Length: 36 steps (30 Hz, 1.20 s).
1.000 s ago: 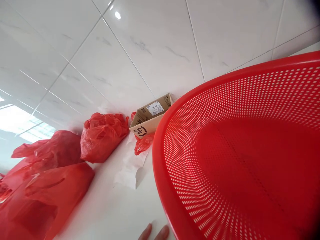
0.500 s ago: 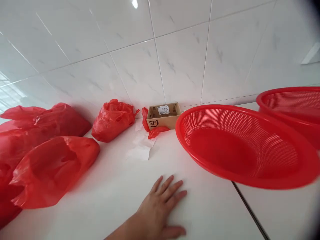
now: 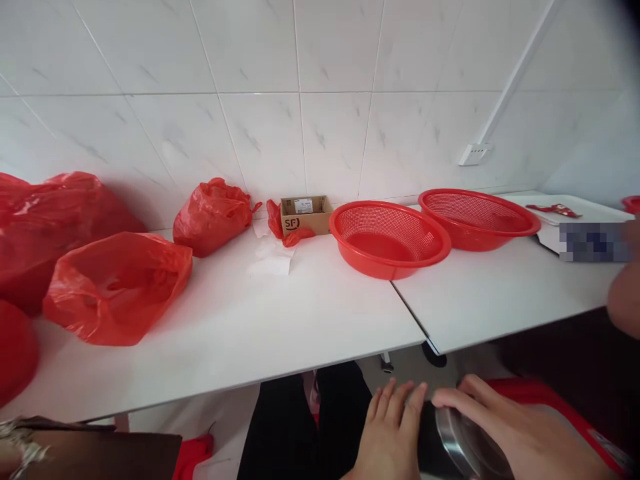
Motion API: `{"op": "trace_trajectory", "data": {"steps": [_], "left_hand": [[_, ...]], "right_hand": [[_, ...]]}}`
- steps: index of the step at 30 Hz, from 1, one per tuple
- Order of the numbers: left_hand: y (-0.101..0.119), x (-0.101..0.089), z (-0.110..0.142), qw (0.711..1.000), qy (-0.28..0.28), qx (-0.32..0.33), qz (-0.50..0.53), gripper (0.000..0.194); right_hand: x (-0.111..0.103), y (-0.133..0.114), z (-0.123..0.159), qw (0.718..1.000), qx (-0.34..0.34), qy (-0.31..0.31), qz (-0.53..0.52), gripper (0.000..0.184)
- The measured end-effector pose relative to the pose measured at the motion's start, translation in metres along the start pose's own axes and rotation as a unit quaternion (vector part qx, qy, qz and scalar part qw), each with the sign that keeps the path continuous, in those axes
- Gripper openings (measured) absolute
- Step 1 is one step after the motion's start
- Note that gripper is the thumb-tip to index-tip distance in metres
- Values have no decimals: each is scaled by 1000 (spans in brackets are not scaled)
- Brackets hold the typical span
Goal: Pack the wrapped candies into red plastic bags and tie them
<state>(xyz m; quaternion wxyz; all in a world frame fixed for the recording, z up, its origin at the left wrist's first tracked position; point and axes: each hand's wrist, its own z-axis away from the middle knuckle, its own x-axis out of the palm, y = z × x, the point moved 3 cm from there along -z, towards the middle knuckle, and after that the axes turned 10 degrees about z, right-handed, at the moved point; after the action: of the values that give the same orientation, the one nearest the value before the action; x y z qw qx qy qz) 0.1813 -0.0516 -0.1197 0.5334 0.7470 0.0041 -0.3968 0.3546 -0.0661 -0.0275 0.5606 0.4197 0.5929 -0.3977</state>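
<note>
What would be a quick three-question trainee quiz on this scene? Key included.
1. Multiple choice: which letters mark the cardboard box? a) DHL b) SF c) UPS
2. True or false: the cardboard box stands inside the red basket beside it.
3. Short answer: what is between the left hand and right hand?

Key: 1. b; 2. false, it stands outside; 3. a metal-rimmed container, partly hidden.

The rounded object [image 3: 453,441] is gleaming with smooth, silvery metal, while the perforated basket [image 3: 383,248] is showing semi-gloss plastic. The bags [image 3: 215,220] are looking like thin, crinkled, shiny plastic, the box [image 3: 314,225] is showing matt cardboard, and the tabletop [image 3: 240,320] is looking smooth, the wall tiles [image 3: 260,140] glossy.
</note>
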Motion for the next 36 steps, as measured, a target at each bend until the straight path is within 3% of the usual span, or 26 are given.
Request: {"op": "trace_trajectory", "data": {"steps": [3,6,9,11,14,17,19,23,25,27,29,33,36], "left_hand": [[17,-31,15,989,110,16,101,102],[28,-76,42,969,176,8,175,93],[30,-112,69,954,207,-26,217,83],[28,-129,83,946,207,-36,246,75],[27,-146,99,942,185,-22,281,64],[25,-158,109,944,177,-27,278,67],[22,-163,113,943,203,-52,257,64],[17,-168,116,937,258,-89,216,60],[16,-170,116,935,268,-87,215,68],[17,-172,115,937,260,-82,216,77],[18,-173,114,946,238,-82,205,84],[20,-171,106,955,213,-77,191,89],[18,-167,99,952,218,-79,197,82]], "right_hand": [[-54,-54,-25,997,-73,-24,-2,70],[-95,-107,-44,992,-121,18,21,56],[-112,-144,-61,982,-177,39,50,43],[-118,-160,-71,970,-237,25,50,44],[-129,-175,-83,935,-354,5,22,49],[-142,-186,-88,896,-443,-23,-2,48],[-150,-192,-92,900,-434,-45,7,48],[-157,-197,-103,949,-287,-111,71,64],[-161,-196,-107,943,-288,-141,93,62],[-168,-192,-111,924,-340,-141,101,52],[-172,-186,-115,913,-363,-149,107,57],[-165,-181,-118,927,-278,-230,99,64],[-156,-187,-117,944,-234,-212,96,61]]}}
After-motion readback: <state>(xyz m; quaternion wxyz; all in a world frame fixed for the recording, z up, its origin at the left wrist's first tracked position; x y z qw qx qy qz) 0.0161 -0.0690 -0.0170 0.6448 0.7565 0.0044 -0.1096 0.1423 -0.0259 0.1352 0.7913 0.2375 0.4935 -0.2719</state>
